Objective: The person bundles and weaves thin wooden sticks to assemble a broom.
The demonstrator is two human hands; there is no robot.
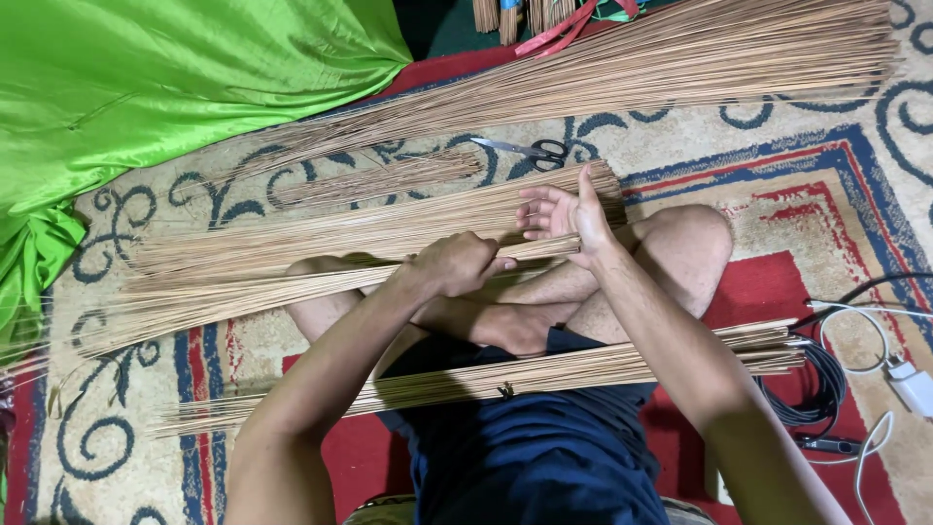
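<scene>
I sit cross-legged on a patterned carpet (816, 185). My left hand (457, 264) is closed around a bundle of thin tan sticks (243, 287) that runs out to the left. My right hand (569, 214) is open, fingers spread, its palm against the butt end of that bundle near my knee. A wider sheaf of the same sticks (389, 228) lies just beyond the bundle. Another bunch of sticks (583, 369) rests across my lap.
A long fan of sticks (632, 78) lies across the far carpet, with a small short pile (379, 180) before it. Black-handled scissors (530, 149) sit near it. Green satin cloth (146, 87) covers the upper left. Black and white cables with a charger (909, 384) lie at right.
</scene>
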